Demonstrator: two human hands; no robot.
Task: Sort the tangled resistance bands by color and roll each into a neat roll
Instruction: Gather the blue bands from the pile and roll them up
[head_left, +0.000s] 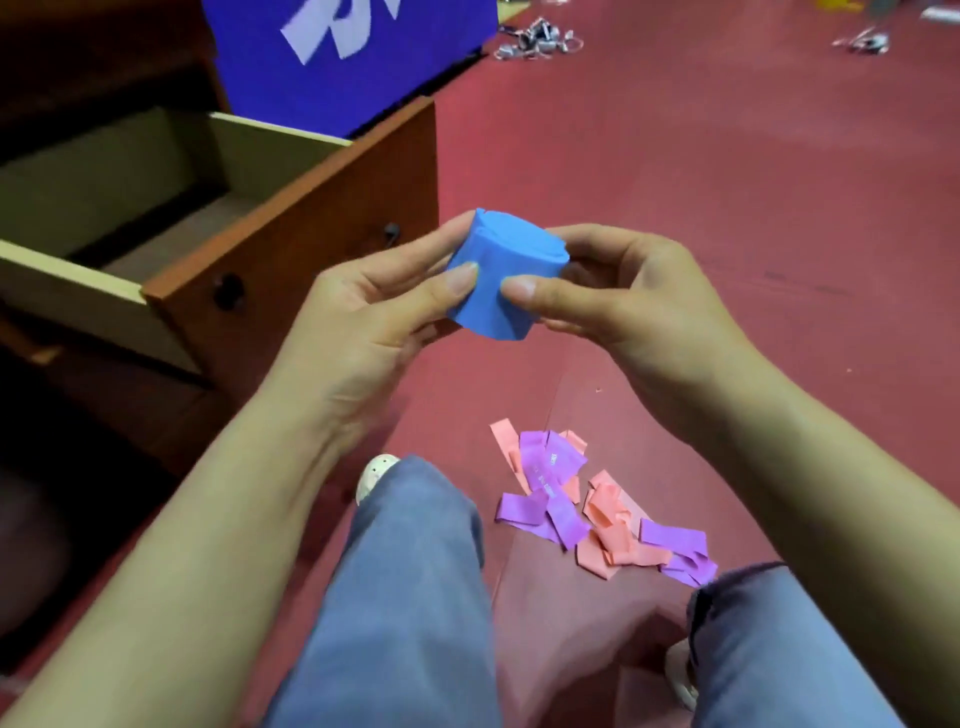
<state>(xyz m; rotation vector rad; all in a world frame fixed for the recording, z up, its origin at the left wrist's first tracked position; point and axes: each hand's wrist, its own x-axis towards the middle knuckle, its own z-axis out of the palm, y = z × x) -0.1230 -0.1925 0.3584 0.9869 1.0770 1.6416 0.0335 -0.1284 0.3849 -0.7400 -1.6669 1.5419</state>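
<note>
A blue resistance band wound into a thick roll is held up in front of me above the red floor. My left hand grips its left side with thumb and fingers curled round it. From the right, my right hand pinches the roll, thumb on its front. Below, on the floor between my knees, purple bands and pink bands lie tangled together in a loose pile.
An open wooden drawer juts out at the left, just beside my left hand. A blue board with white lettering stands behind it. Metal clips lie scattered on the floor far back. My legs in jeans fill the bottom.
</note>
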